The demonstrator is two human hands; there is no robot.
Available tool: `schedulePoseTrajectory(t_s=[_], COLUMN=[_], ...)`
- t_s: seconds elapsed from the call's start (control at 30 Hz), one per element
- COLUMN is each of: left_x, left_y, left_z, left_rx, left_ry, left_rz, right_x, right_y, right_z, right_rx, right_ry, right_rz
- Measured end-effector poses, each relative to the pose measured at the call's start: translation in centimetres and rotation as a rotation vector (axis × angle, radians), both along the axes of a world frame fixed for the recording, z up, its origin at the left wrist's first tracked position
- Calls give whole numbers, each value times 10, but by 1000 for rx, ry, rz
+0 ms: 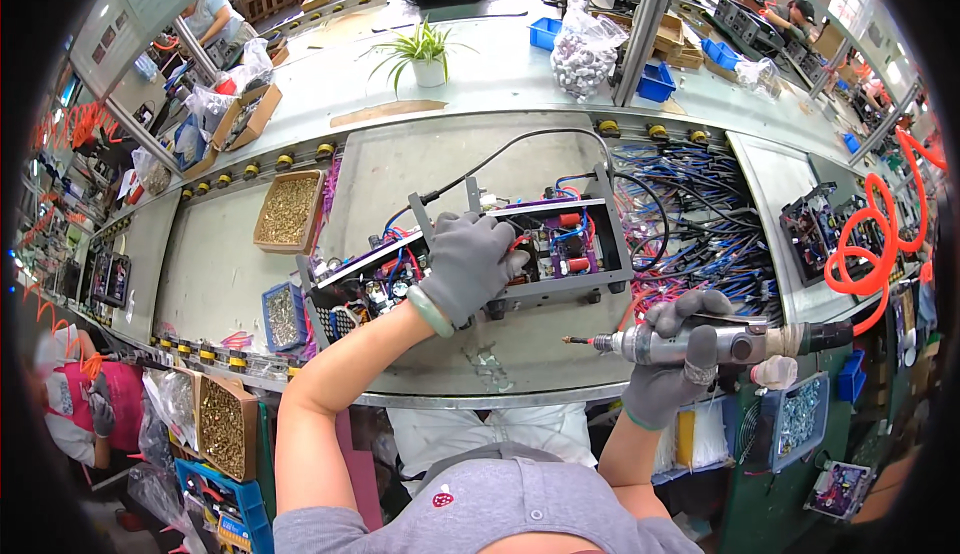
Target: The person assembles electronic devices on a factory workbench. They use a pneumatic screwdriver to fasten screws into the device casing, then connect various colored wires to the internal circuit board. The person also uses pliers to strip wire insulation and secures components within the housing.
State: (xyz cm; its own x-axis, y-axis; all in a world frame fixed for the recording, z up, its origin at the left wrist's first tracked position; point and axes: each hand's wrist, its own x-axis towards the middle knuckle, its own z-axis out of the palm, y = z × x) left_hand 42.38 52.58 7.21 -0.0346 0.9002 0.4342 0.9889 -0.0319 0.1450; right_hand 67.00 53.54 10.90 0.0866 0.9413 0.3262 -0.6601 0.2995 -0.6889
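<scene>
An open metal chassis (560, 292) lies aslant on the bench, with purple circuit boards, red parts and blue and red wires inside. Over its middle is my left hand (468, 266) in a grey glove, fingers curled down into the frame; what they pinch is hidden. A black cable (520, 137) loops from the chassis behind it. My right hand (668, 379), also gloved, is closed around a silver air screwdriver (740, 342). Held level, the tool has its bit pointing left, in front of the chassis and apart from it.
Boxes of brass-coloured fasteners (290, 212) and silver screws (284, 316) stand at left. Many wired cables (690, 214) lie at right, beside a coiled orange air hose (860, 244). A potted plant (430, 69) stands beyond the roller rail. Another person (95, 404) sits at lower left.
</scene>
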Motion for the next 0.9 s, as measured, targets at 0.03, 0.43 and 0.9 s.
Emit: schedulePoseTrajectory(t_s=[0.03,0.43,0.9], left_x=[1,12,2], left_y=[1,45,42], left_z=[-2,33,23], left_rx=[-18,-763,-871], left_ry=[52,306,-107], left_rz=[4,-319,-115], right_x=[-1,-4,-59], right_y=[-1,4,61], right_z=[0,5,-11], right_rx=[-8,53,79], right_ry=[2,-35,31], right_rz=[10,6,234])
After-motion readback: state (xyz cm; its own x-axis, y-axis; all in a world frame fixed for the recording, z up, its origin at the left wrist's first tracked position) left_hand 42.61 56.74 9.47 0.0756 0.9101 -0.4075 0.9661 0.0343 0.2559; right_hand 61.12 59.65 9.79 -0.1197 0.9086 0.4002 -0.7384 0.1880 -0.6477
